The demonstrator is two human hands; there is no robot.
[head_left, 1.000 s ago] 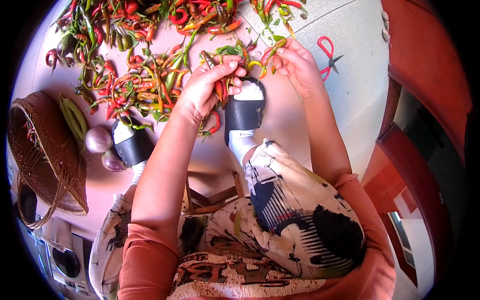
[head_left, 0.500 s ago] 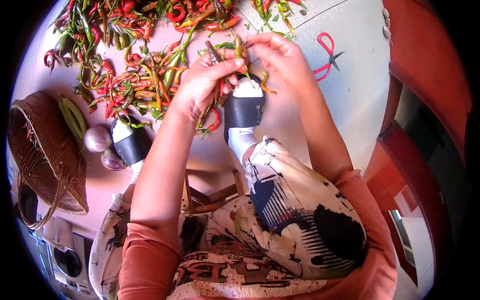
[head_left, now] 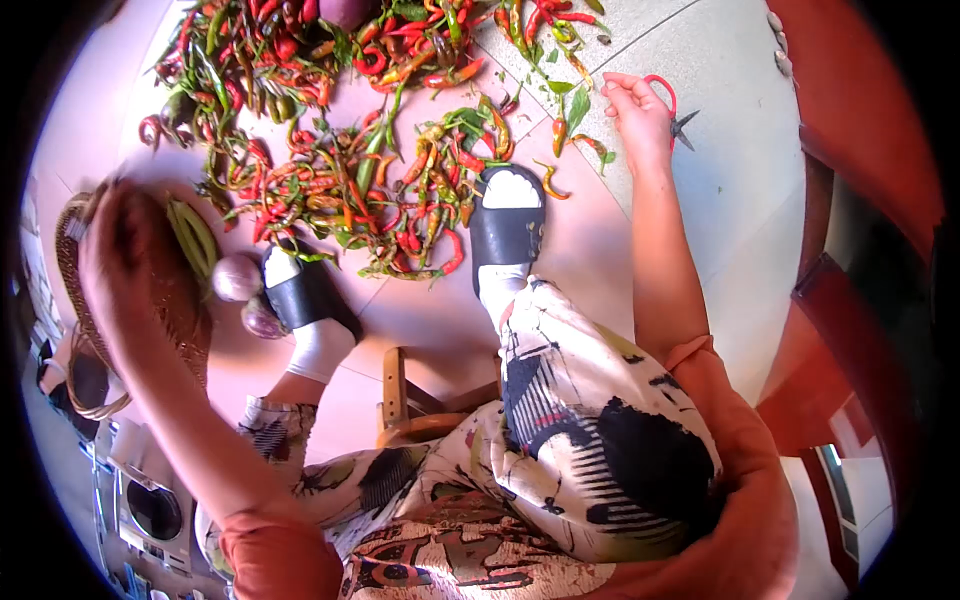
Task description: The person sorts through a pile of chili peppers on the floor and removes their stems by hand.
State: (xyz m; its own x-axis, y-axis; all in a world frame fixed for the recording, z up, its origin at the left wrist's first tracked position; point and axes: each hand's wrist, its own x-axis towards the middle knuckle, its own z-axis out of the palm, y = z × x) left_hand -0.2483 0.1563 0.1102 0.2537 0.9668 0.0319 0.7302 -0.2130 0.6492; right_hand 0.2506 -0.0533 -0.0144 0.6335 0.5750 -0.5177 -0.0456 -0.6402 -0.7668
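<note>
My left hand (head_left: pixel 118 240) is over the opening of the wicker basket (head_left: pixel 185 310). It is smeared by motion, so I cannot see whether its fingers hold anything. On the other side, my right hand (head_left: pixel 643 120) hovers by the red-handled scissors (head_left: pixel 682 130), covering part of their handles. Its fingers look loosely stretched out and bent, with nothing visible between them. A pepper with leaves (head_left: pixel 560 130) is on the floor to the left of that hand. The main heap of red and green chili peppers (head_left: pixel 330 185) spreads in front of my feet.
Two purple eggplants (head_left: pixel 237 277) and long green pods (head_left: pixel 192 235) lie between the basket and my left slipper (head_left: pixel 305 298). A larger purple vegetable (head_left: pixel 347 10) sits in the far heap. My right slipper (head_left: pixel 508 235) borders the peppers. A wooden stool (head_left: pixel 395 390) is beneath me.
My left hand has gone from the peppers to the basket at the left. My right hand has moved right to the scissors. The peppers between my hands are no longer there; the view has shifted.
</note>
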